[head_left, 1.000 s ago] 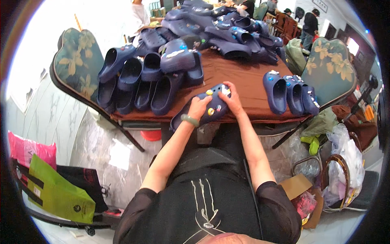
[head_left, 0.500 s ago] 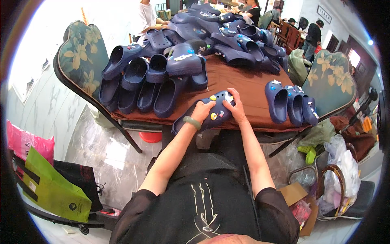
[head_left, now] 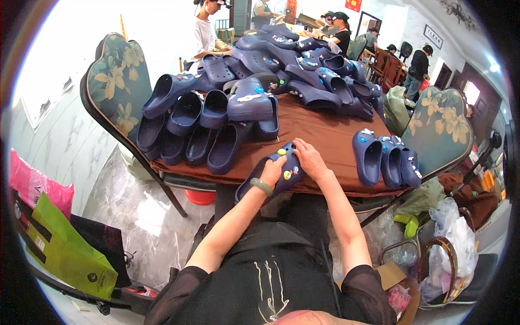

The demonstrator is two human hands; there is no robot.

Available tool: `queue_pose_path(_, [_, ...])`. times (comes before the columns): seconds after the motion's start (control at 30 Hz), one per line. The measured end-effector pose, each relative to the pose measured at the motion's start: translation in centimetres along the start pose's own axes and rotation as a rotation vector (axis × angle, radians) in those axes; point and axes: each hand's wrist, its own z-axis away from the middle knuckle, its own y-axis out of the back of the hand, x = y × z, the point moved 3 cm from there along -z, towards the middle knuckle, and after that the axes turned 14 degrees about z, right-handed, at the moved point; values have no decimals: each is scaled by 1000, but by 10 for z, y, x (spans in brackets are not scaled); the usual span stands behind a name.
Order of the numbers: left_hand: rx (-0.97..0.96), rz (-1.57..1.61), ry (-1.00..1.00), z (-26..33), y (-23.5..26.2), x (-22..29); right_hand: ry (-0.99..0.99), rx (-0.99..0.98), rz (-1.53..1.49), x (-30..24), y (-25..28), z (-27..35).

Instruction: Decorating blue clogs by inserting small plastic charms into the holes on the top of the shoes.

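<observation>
A navy clog [head_left: 280, 187] with colourful charms on its holed upper lies slanted at the near edge of the cloth-covered table [head_left: 319, 127]. Around its near side closes my left hand [head_left: 272, 172], a green bangle on the wrist, with the thumb by a yellow charm. My right hand [head_left: 310, 158] grips the toe end from the right, its fingers bent over the upper and partly hiding it. To the right stand three charm-decorated clogs [head_left: 368, 158] in a row. Left of my hands, several plain-looking clogs [head_left: 223, 149] lean together with their openings toward me.
A large heap of navy clogs [head_left: 260, 59] covers the table's far part. Flowered chairs [head_left: 116, 81] [head_left: 439, 122] flank the table. Bags [head_left: 73, 249] lie at the left, a cardboard box [head_left: 391, 276] and plastic bags [head_left: 452, 244] at the right. Several people work behind.
The view has tilted up, so the people behind show more. My right hand has shifted from the clog's right side over its toe, covering the white charm there. The clog points more steeply away.
</observation>
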Motion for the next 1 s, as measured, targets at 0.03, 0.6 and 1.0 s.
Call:
queue_pose_path(0.03, [6,-4,3,-1,-1,-2,-2,-2,-7,0,-3,0])
queue_pose_path(0.6, [40,8,2,-16,12,-1,-387,92,70,86,-48,-15])
queue_pose_path(1.0, [-14,74,53,-15,4,17,195,-328,-359,2,31,10])
